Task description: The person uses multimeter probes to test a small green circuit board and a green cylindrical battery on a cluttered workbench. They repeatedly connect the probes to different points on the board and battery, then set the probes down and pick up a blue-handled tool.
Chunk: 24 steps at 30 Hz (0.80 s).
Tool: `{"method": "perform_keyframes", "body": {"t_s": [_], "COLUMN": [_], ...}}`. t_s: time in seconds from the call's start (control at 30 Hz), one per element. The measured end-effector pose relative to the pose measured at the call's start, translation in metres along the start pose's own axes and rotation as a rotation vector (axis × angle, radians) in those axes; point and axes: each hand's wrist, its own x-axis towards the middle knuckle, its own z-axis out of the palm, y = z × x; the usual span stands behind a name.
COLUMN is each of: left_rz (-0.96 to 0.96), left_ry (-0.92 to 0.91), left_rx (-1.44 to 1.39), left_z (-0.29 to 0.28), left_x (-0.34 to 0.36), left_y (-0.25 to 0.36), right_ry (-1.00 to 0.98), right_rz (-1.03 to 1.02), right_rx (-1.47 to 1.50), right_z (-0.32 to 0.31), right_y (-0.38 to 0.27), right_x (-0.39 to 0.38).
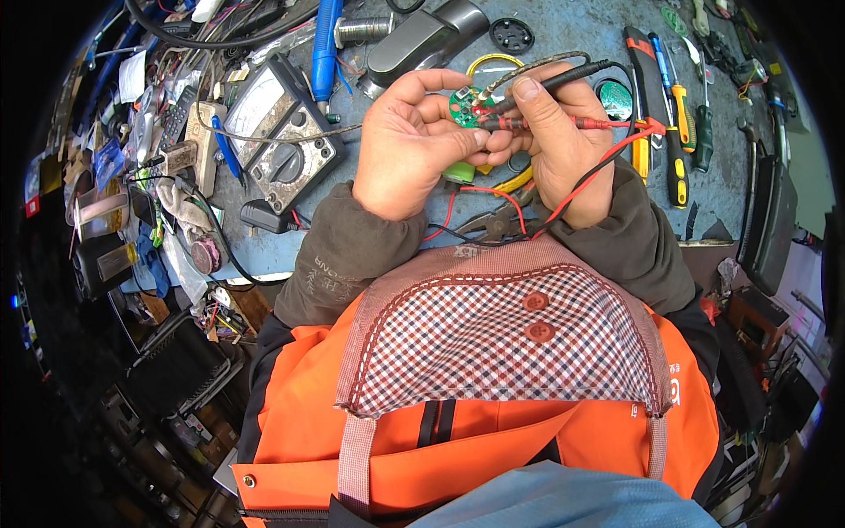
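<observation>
While the round green circuit board is held up to the right of the analogue multimeter, its edge is pinched between the thumb and fingers of the left hand. By the right hand, farther right of the multimeter, a black probe and a red probe are gripped together, their tips brought close to the board; whether contact is made cannot be told. Probing thus seems to be under way: the board has been picked up and both probes readied, but neither has been laid aside, and no reading can be made out. Pliers are left below and right of the multimeter, apparently unused, as is a yellow-and-black screwdriver well to its right.
</observation>
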Motion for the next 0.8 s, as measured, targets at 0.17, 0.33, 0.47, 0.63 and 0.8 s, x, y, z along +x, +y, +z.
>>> {"method": "perform_keyframes", "body": {"t_s": [0.17,0.33,0.47,0.63,0.8], "left_rz": [-0.004,-0.010,-0.008,-0.009,-0.020], "left_ry": [-0.003,0.001,-0.005,0.042,0.059], "left_rx": [-0.001,-0.033,-0.026,-0.022,-0.001], "left_z": [0.0000,0.0017,0.0011,0.0006,-0.0001], "left_x": [0.0000,-0.0001,-0.0002,-0.0001,0.0002], "left_y": [0.0000,0.0001,0.0001,-0.0016,0.0005], "right_ry": [-0.006,-0.005,0.000,0.035,0.058], "right_rz": [-0.010,-0.015,-0.008,-0.021,-0.047], "right_rx": [0.003,-0.001,0.010,0.060,0.072], "right_z": [-0.0002,-0.0017,-0.0017,-0.0013,-0.0062], "right_y": [0.0009,0.0020,0.0016,-0.0005,0.0010], "right_x": [0.0000,0.0001,-0.0004,-0.0024,-0.0017]}}
